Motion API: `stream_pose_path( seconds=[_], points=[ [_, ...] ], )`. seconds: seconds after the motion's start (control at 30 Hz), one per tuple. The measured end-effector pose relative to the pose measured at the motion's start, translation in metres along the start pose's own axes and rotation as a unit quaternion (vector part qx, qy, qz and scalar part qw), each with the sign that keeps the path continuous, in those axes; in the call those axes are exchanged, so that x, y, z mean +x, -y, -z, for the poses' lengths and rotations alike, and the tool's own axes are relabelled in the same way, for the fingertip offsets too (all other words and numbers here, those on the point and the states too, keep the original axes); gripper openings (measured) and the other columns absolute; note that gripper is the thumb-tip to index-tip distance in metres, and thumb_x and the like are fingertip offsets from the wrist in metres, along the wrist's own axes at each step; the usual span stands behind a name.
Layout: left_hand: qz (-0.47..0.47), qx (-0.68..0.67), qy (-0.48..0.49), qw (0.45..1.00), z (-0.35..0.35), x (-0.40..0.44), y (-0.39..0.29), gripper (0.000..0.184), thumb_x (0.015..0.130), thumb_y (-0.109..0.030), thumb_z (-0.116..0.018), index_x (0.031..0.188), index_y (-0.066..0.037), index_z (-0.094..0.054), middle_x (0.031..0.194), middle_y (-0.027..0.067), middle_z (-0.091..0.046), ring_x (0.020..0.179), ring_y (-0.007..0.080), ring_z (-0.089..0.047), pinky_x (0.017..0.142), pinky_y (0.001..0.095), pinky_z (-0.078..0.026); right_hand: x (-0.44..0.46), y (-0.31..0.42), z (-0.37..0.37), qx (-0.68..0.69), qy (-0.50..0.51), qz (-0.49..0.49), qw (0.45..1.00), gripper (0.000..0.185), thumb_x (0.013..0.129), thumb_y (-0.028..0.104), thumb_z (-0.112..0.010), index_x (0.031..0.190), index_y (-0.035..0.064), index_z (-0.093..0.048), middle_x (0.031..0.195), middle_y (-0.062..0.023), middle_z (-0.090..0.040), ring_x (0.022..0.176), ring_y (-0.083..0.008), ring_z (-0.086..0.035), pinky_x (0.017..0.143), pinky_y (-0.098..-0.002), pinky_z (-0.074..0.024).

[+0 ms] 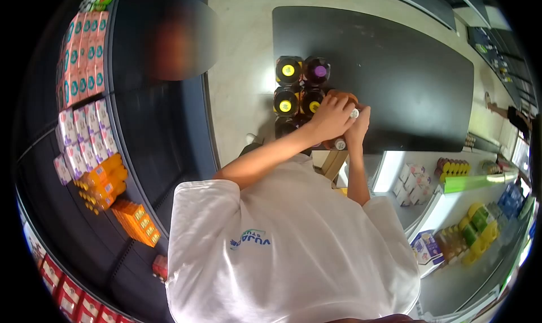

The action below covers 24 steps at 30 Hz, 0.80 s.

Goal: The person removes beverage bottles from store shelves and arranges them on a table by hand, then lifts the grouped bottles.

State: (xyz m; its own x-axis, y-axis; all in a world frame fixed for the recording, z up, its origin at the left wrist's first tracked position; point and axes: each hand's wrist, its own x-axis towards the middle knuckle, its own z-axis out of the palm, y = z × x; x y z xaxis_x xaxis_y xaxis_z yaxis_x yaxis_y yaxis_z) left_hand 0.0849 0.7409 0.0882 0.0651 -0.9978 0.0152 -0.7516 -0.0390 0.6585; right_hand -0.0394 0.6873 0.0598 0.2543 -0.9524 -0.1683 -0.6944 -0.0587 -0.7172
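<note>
My left hand (333,118) reaches across to the table's near side, its fingers curled over the top of a bottle with a white cap (354,113). My right hand (359,130) is wrapped round the same bottle from the right, close against the left. Reddish-orange colour shows beneath my left fingers, but most of the bottle is hidden. Nearer my body stands a second white-capped bottle (340,144). To the left, dark bottles with yellow caps (288,70) and one with a purple cap (320,71) stand upright in rows.
The bottles stand on a black table (395,69). A dark shelf (152,114) on the left bears pink cartons (84,55), orange bottles (107,182) and orange boxes (137,222). At right, a white shelf unit (409,210) holds drinks packs. A person's leg (499,108) shows far right.
</note>
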Motion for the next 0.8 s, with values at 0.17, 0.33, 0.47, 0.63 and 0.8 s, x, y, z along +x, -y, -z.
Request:
stream_pose_path(
  seconds=[0.17,0.33,0.47,0.63,0.8],
  points=[
    [0.012,0.021,-0.04,0.999,0.002,-0.01,-0.005,0.044,0.088,-0.023,-0.06,0.123,0.003,-0.055,0.131,0.0227,-0.054,0.115,0.0382,-0.054,0.104,0.051,-0.04,0.009,0.003,0.002,-0.041,0.07,0.031,0.996,0.039,0.085,0.022,-0.07,0.107,-0.0032,-0.051,0.103,-0.0234,-0.063,0.096,-0.0407,-0.063,0.082,-0.0438,-0.0489],
    [-0.013,-0.071,-0.087,0.994,0.028,-0.027,-0.016,0.037,0.089,-0.018,-0.061,0.12,0.001,-0.057,0.133,0.0195,-0.053,0.11,0.0349,-0.057,0.094,0.045,-0.048,0.011,-0.011,-0.004,-0.05,0.113,0.07,0.99,0.048,0.079,0.023,-0.078,0.107,-0.0034,-0.05,0.099,-0.0251,-0.065,0.088,-0.0402,-0.067,0.076,-0.0436,-0.0529],
    [-0.002,-0.145,-0.101,0.984,0.063,-0.074,-0.023,0.025,0.09,-0.016,-0.061,0.112,-0.004,-0.06,0.128,0.012,-0.055,0.101,0.0305,-0.062,0.087,0.0424,-0.051,0.024,-0.001,0.02,-0.078,0.183,0.046,0.979,0.069,0.069,0.035,-0.087,0.118,-0.0042,-0.06,0.092,-0.0207,-0.073,0.089,-0.028,-0.072,0.078,-0.0365,-0.0554],
    [0.105,-0.16,-0.274,0.943,0.091,-0.176,-0.006,0.02,0.093,-0.014,-0.059,0.112,-0.009,-0.061,0.115,0.0091,-0.06,0.101,0.0299,-0.062,0.086,0.04,-0.051,0.024,0.075,0.038,-0.3,0.175,0.206,0.915,0.095,0.068,0.044,-0.087,0.137,-0.0065,-0.046,0.124,-0.0292,-0.061,0.116,-0.0374,-0.062,0.096,-0.0427,-0.0489],
    [0.245,-0.194,-0.424,0.85,0.09,-0.33,0.007,0.022,0.095,-0.017,-0.055,0.114,-0.006,-0.058,0.109,0.0149,-0.061,0.1,0.0351,-0.06,0.087,0.0426,-0.049,-0.102,0.232,-0.044,-0.024,0.222,0.326,0.919,0.059,0.092,0.029,-0.071,0.137,-0.0031,-0.05,0.12,-0.022,-0.067,0.11,-0.0274,-0.065,0.096,-0.0368,-0.0496]
  ],
)
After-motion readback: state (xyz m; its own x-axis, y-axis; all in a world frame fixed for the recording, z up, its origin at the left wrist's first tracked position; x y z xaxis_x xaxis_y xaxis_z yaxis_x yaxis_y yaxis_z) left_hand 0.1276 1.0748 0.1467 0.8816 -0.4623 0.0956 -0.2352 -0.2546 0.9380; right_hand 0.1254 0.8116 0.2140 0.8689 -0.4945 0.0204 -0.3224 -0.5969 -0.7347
